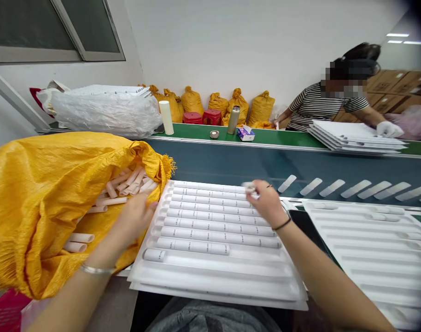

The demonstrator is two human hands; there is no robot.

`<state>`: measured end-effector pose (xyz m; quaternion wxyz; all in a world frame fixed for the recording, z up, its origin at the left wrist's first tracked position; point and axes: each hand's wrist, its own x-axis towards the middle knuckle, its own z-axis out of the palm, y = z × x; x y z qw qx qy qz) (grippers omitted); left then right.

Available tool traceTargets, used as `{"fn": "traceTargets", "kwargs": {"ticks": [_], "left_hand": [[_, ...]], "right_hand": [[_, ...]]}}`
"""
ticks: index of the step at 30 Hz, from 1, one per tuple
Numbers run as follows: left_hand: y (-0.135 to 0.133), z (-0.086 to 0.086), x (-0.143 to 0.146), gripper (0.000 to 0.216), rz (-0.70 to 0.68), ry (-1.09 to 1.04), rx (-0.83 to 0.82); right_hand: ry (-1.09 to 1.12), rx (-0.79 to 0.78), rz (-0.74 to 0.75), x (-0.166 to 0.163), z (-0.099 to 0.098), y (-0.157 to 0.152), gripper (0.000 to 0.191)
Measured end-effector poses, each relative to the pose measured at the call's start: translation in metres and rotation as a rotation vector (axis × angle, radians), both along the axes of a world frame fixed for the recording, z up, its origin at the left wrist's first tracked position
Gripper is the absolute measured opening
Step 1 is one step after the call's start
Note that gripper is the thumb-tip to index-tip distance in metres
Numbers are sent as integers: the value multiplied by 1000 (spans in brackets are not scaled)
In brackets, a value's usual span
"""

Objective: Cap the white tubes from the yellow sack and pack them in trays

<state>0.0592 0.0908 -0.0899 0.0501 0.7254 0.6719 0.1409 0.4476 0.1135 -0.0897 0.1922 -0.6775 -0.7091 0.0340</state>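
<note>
In front of me lies a white grooved tray (210, 271), with another beneath it. Most of its grooves hold rows of white printed tubes (200, 225); a front groove holds one short tube (154, 255) at its left end. At the tray's far right corner, my right hand (266, 203) is closed on a small white tube (249, 186). My left hand (139, 214), smeared by motion, is between the tray's left edge and the mouth of a yellow woven bag (58, 175). Loose pinkish-white tubes (110, 201) lie inside the bag; the left fingers are too blurred to read.
Beyond the tray runs a conveyor belt (210, 161) carrying several translucent tubes (311, 186). A second tray (355, 244) and a black phone-like slab (309, 230) are at right. Across the belt, a person (321, 106) touches stacked white trays (355, 133). A bottle (233, 120) stands on the ledge.
</note>
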Motion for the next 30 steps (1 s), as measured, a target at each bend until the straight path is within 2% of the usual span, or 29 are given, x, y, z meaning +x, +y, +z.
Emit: {"fn": "traceTargets", "kwargs": {"ticks": [2, 5, 8, 10, 13, 15, 17, 18, 20, 21, 23, 25, 27, 30], "left_hand": [[24, -4, -42, 47, 148, 66, 0], [36, -12, -86, 47, 259, 108, -18], [34, -19, -103, 38, 268, 123, -24], [30, -21, -102, 33, 219, 114, 4], [21, -19, -89, 33, 120, 60, 93], [10, -15, -72, 36, 69, 11, 155], [-2, -11, -52, 35, 18, -58, 216], [-8, -9, -41, 33, -16, -105, 243], [-17, -6, -20, 29, -90, -216, 279], [-21, -5, -11, 28, -122, -275, 282], [-26, -4, 6, 26, -159, -377, 260], [-30, -3, 20, 26, -174, -486, 217], [-34, -2, 34, 26, -213, -575, 158], [-41, 1, 58, 24, -346, -637, 35]], "right_hand": [[-13, -38, -201, 36, -4, 31, 30], [-28, -211, -376, 79, -12, 57, 24], [-43, -370, -417, 99, -15, 65, 21], [-65, -427, -417, 100, -6, 61, 19], [-96, -424, -365, 79, 14, 38, 16], [-81, -396, -244, 49, 22, 7, 20], [-7, -392, 10, 12, 17, -30, 20], [60, -370, 235, -6, 10, -49, 17], [75, -323, 450, -35, -9, -82, 14], [51, -295, 486, -45, -19, -95, 18], [-10, -240, 461, -55, -34, -110, 23], [10, -177, 441, -55, -39, -114, 23], [95, -130, 426, -52, -32, -113, 22], [296, -106, 348, -48, -13, -108, 22]]}}
